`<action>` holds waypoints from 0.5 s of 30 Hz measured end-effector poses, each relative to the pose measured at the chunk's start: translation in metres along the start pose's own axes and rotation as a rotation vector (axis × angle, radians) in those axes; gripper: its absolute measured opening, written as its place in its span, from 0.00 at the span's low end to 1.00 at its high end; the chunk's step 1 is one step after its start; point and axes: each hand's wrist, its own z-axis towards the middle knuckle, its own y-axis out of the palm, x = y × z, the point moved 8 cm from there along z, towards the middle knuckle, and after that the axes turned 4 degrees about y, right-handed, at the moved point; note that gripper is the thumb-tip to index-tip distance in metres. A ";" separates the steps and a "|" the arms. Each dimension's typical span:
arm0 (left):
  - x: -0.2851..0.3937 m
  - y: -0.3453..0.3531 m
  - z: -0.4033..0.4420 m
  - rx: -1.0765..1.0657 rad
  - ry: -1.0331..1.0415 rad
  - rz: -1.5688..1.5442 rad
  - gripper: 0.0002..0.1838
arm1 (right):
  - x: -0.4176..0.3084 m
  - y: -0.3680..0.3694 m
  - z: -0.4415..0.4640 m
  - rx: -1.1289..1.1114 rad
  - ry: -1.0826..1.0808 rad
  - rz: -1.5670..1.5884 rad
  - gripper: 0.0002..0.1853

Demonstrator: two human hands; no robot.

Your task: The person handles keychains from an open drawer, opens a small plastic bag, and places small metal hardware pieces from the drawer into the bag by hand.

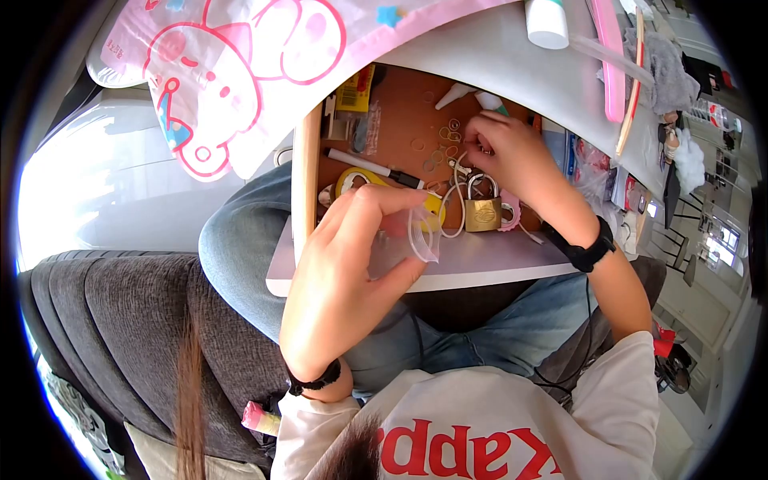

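My left hand (340,256) is over the drawer's front edge, thumb and fingers closed around a small clear plastic bag (422,234) with its mouth facing right. Inside the open drawer (388,172), my right hand (502,148) has its fingertips pinched together; whatever they hold is hidden. Several small rings or bands (454,134) lie just left of those fingertips. Below the right hand are a brass padlock (483,214) and a pale looped cord (450,228). A black-and-white marker (372,168) and a yellow tape measure (352,178) lie near the left hand.
A pink-and-white cartoon bag (216,88) hangs over the drawer's left side. On the grey tabletop (472,56) are a white bottle (547,26) and a pink strip (610,72). Packets (588,176) fill the drawer's right side. The drawer front is above the jeans-clad legs (248,232).
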 end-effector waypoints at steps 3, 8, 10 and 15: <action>0.001 0.000 0.000 0.001 0.008 0.009 0.23 | -0.003 -0.005 -0.001 -0.015 0.006 0.018 0.08; -0.001 0.001 0.000 0.008 0.021 -0.016 0.23 | -0.003 -0.001 0.000 0.084 -0.025 -0.023 0.10; -0.001 0.000 0.000 0.008 0.017 -0.017 0.23 | 0.002 0.000 -0.001 0.094 -0.007 -0.028 0.10; 0.000 0.000 0.000 0.005 0.014 -0.019 0.23 | 0.004 0.000 -0.001 0.122 0.017 -0.050 0.10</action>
